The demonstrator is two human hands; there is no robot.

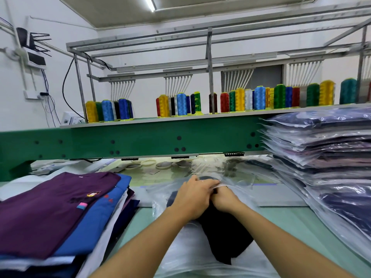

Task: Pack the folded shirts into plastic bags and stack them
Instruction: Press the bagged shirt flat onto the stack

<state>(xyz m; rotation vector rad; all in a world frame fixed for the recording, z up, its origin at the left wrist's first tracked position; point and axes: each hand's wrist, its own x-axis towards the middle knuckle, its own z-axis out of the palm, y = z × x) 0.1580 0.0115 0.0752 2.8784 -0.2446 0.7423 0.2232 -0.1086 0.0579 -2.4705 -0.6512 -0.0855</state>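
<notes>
A dark folded shirt (pixel 224 233) lies on the pale green table in front of me, its far end inside a clear plastic bag (pixel 236 177). My left hand (pixel 192 195) lies over the shirt and pinches the white edge of the bag's mouth. My right hand (pixel 224 196) is right beside it, fingers curled on the same bag edge. On the left sits a stack of unbagged folded shirts, a purple shirt (pixel 50 209) on top and a blue shirt (pixel 96 221) under it. On the right rises a tall stack of bagged shirts (pixel 325 149).
A green machine beam (pixel 140 139) spans the table just beyond the bag, with a shelf of colourful thread cones (pixel 241 101) above it. Embroidery hoops (pixel 148 163) and loose bags lie under the beam. A grey board (pixel 279 195) lies near the bagged stack.
</notes>
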